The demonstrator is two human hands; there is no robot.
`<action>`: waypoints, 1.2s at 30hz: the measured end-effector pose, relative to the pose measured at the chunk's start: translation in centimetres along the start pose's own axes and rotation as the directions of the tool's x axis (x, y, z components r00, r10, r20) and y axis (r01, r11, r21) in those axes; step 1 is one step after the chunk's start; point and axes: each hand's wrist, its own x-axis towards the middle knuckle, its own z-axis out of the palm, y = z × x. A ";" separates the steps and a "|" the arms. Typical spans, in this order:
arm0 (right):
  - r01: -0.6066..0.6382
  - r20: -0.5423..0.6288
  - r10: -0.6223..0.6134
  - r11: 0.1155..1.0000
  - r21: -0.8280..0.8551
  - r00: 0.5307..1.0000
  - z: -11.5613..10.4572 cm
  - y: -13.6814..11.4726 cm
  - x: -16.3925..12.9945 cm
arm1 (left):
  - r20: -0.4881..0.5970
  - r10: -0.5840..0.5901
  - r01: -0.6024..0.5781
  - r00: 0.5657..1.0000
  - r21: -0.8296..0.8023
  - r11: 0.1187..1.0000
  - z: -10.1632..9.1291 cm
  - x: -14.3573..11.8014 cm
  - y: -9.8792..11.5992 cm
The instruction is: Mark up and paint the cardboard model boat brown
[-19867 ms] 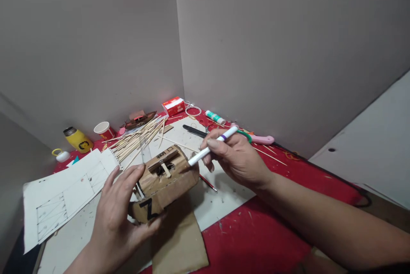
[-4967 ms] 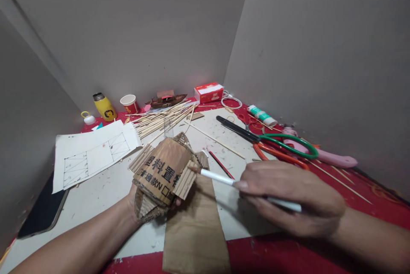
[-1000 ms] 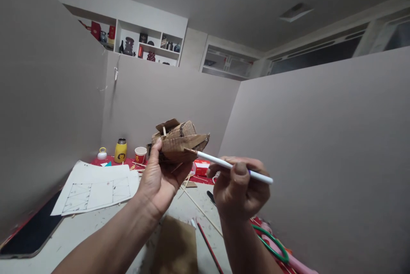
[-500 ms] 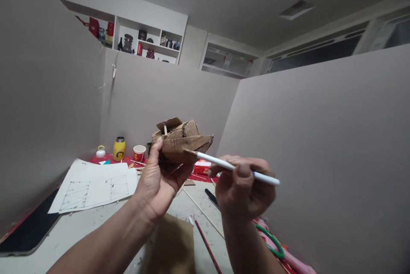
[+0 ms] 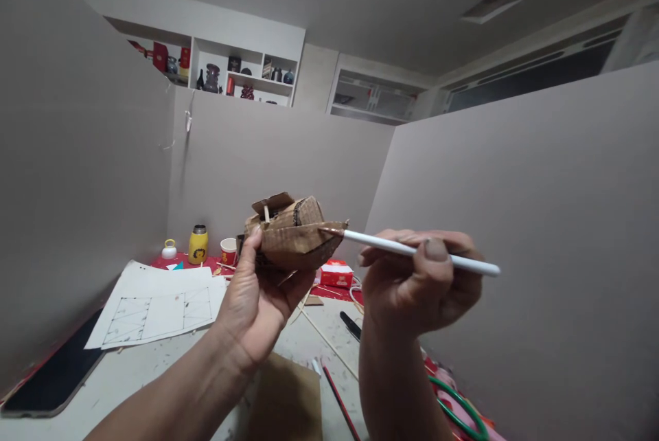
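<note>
A small brown cardboard boat (image 5: 293,245) is held up above the table by my left hand (image 5: 257,303). The thumb presses its near side and the other fingers support it from below. Its pointed end faces right, and a flat cardboard roof on a small stick rises from its top. Between the thumb and fingers of my right hand (image 5: 425,283) is a white-handled paintbrush (image 5: 381,243). The brush's brown tip lies against the boat's side, near the upper edge towards the point.
Drawn paper sheets (image 5: 165,310) and a dark phone (image 5: 54,372) lie left. Behind stand a yellow bottle (image 5: 198,245) and paper cup (image 5: 228,250). A red-black pencil (image 5: 340,403), brown cardboard (image 5: 285,400), black-handled tool (image 5: 351,325) and green-handled scissors (image 5: 458,403) lie nearer. Grey panels surround the table.
My right hand has moved right and slightly up, carrying the paintbrush tip along the boat's side towards its pointed end. My left hand still holds the boat in nearly the same place.
</note>
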 end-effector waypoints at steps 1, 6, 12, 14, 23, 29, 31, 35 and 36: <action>-0.018 0.028 0.017 1.000 0.018 0.999 -0.1 0.0 0.0 | -0.028 0.011 -0.010 1.000 0.005 1.000 0.0 0.0 0.0; -0.021 0.128 0.014 0.999 0.050 0.992 -0.9 -0.4 -0.1 | -0.020 0.010 -0.010 1.000 -0.001 1.000 0.0 -0.1 -0.1; 0.086 0.098 -0.085 0.996 -0.003 0.991 -1.4 -0.8 -0.2 | 0.009 0.035 -0.035 0.999 0.000 0.999 0.0 -0.1 -0.1; 0.086 0.181 -0.085 0.996 0.003 0.980 -1.4 -1.0 -0.5 | -0.037 0.049 -0.049 0.998 0.004 0.999 0.1 -0.2 0.0; 0.220 0.076 -0.214 0.972 -0.084 0.974 -1.5 -0.9 0.2 | 0.010 0.042 -0.042 0.999 0.022 0.999 0.0 -0.1 0.1; 0.153 0.246 -0.143 0.988 -0.022 0.959 -1.7 -1.4 -0.4 | -0.047 0.033 -0.033 0.998 0.005 0.999 0.3 -0.3 0.1; 0.133 0.234 -0.126 0.991 -0.014 0.964 -1.8 -1.2 -0.3 | -0.028 0.018 -0.017 0.999 0.004 1.000 0.3 -0.3 0.2; 0.161 0.042 -0.160 0.987 -0.026 0.986 -1.8 -0.6 0.8 | 0.024 0.007 -0.007 1.000 0.008 1.000 0.0 -0.2 0.3; 0.152 0.022 -0.152 0.988 -0.013 0.988 -1.8 -0.6 0.9 | 0.031 0.001 -0.001 1.000 0.007 1.000 0.0 -0.2 0.3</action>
